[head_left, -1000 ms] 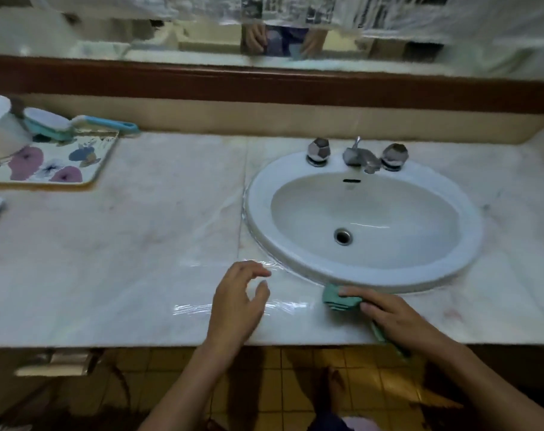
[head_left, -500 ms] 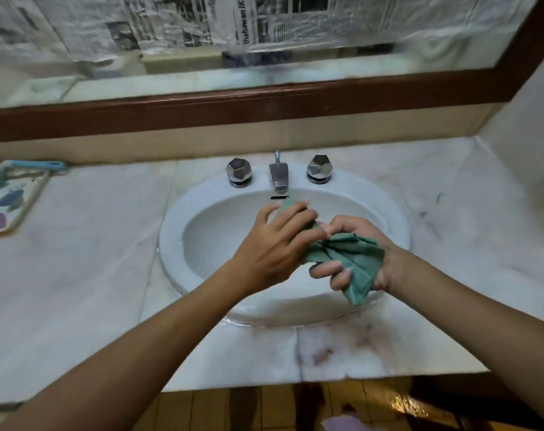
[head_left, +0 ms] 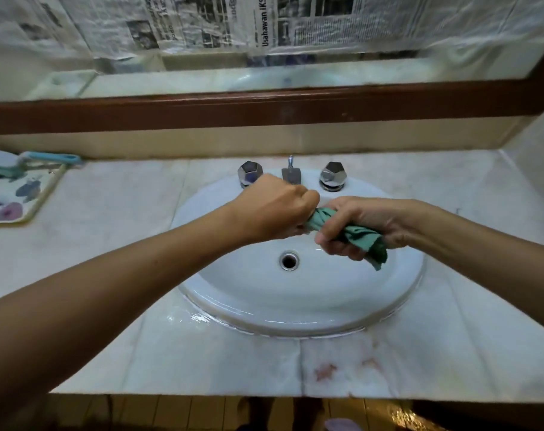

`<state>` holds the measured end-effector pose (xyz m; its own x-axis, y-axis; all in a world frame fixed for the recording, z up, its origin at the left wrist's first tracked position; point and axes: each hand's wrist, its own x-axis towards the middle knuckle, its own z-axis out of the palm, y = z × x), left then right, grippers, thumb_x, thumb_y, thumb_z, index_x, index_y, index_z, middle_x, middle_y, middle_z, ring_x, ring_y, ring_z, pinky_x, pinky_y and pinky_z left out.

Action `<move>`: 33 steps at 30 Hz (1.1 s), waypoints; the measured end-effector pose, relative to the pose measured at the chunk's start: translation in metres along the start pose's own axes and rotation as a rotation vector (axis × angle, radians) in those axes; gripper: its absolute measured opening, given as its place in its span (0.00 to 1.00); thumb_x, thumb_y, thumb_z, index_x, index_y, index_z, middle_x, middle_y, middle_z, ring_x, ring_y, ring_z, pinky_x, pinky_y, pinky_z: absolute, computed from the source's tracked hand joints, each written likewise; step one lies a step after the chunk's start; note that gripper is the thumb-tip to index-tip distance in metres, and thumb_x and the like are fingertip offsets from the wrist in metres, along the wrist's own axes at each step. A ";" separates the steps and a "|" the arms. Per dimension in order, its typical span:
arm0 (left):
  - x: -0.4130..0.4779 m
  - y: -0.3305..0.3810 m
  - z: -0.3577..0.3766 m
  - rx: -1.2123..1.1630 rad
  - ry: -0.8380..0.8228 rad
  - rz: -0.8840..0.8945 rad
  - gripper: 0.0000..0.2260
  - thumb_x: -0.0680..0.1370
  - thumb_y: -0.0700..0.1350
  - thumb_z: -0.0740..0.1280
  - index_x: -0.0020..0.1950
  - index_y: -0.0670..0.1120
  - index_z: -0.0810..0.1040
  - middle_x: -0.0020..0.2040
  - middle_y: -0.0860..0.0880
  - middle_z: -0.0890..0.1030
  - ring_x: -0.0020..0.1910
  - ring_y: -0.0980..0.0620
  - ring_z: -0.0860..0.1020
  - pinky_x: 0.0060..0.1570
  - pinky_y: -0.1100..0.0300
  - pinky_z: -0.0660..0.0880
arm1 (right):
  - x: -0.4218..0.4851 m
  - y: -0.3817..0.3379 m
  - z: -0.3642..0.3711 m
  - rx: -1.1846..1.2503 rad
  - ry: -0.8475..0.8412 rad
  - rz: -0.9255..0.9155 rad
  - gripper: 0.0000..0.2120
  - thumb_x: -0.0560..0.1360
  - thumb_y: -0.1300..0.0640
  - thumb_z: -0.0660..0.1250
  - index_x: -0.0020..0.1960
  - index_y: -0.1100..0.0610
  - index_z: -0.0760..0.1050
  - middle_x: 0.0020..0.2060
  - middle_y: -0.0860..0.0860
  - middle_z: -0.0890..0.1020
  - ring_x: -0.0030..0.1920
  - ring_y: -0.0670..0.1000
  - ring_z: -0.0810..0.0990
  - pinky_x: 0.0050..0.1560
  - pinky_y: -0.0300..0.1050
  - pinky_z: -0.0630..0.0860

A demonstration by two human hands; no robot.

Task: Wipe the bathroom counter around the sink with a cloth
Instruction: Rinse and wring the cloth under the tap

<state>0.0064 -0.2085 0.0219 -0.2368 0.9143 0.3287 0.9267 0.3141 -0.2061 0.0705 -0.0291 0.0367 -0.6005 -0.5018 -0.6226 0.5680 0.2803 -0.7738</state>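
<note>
Floral tray (head_left: 31,195), blue brush (head_left: 54,157), newspapered mirror (head_left: 295,74)

The glossy ceramic sink (head_left: 295,309) and smooth marble counter (head_left: 451,353) are gleaming, the metal tap knobs (head_left: 249,174) shining, the cloth (head_left: 362,236) looking matt.

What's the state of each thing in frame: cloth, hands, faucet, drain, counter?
cloth: bunched, twisted between both hands above the sink.
left hand: fist gripping one cloth end.
right hand: gripping the other end, tail hanging out.
faucet: no water visible.
drain: open, no plug.
counter: wet sheen at front left of the sink; reddish stains in front.
</note>
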 end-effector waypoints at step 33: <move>0.012 0.001 0.012 -0.892 -0.659 -0.852 0.09 0.72 0.41 0.68 0.32 0.45 0.72 0.26 0.48 0.73 0.23 0.52 0.69 0.22 0.67 0.64 | 0.059 0.005 0.002 -1.199 0.801 -0.343 0.33 0.68 0.58 0.69 0.68 0.55 0.57 0.34 0.53 0.72 0.34 0.60 0.74 0.25 0.44 0.58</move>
<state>0.0011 -0.1939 0.0141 -0.6752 0.5557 -0.4850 0.2420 0.7881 0.5660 0.0390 -0.0592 -0.0039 -0.9755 -0.2194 0.0172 -0.2155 0.9364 -0.2771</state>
